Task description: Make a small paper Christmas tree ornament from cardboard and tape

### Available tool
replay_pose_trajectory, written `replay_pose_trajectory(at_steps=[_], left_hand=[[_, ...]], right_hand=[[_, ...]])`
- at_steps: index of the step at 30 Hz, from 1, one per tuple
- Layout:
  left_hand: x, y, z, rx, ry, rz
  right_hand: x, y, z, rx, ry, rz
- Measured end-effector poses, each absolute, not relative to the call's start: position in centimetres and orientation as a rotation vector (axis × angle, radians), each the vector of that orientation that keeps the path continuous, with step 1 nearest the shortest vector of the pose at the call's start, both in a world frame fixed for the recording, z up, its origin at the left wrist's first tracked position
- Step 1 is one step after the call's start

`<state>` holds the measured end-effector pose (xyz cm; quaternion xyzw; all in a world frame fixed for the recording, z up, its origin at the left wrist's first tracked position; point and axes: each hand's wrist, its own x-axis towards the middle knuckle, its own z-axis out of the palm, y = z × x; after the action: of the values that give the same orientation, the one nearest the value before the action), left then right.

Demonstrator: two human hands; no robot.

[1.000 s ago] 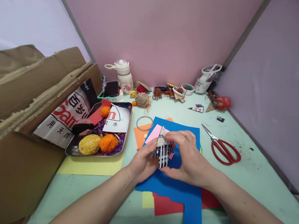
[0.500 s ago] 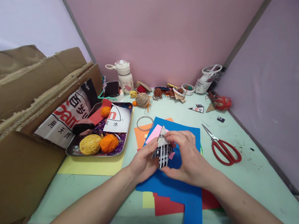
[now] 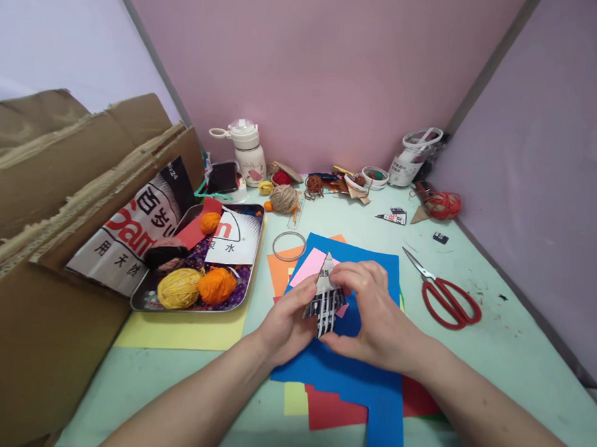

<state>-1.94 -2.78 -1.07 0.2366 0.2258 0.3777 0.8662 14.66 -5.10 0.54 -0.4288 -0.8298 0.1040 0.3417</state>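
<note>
Rough corrugated cardboard (image 3: pixel 52 216) leans at the far left, beside a shiny metal tray (image 3: pixel 253 262) holding fuzzy round balls of yellow yarn (image 3: pixel 178 288) and orange yarn (image 3: pixel 216 284). At the middle of the pale green tabletop (image 3: pixel 495 353), the left hand (image 3: pixel 288 321) and the right hand (image 3: pixel 378 316) each have a closed grip on a small folded paper (image 3: pixel 326 301), printed in black and white stripes with a pointed top. It is held just above a smooth blue sheet (image 3: pixel 367 380) that lies over flat orange, pink, yellow and red sheets. To the right, red-handled scissors (image 3: pixel 445 296) lie flat with the steel blades apart.
</note>
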Motion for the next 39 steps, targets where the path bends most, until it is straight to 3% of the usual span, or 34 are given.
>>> replay_pose_trajectory(at_steps=[11, 19, 39], left_hand=[[-2.2, -2.7, -1.4, 0.501, 0.458, 0.803], [-1.6, -3.1, -0.3, 0.626, 0.53, 0.784], [-1.5, -3.3, -0.6, 0.61, 0.521, 0.732]], right_hand=[[15.3, -5.0, 1.6, -1.12, -2.153, 0.406], [15.5, -4.4, 1.0, -1.229, -1.983, -0.018], [15.0, -4.3, 0.7, -1.282, -2.078, -0.176]])
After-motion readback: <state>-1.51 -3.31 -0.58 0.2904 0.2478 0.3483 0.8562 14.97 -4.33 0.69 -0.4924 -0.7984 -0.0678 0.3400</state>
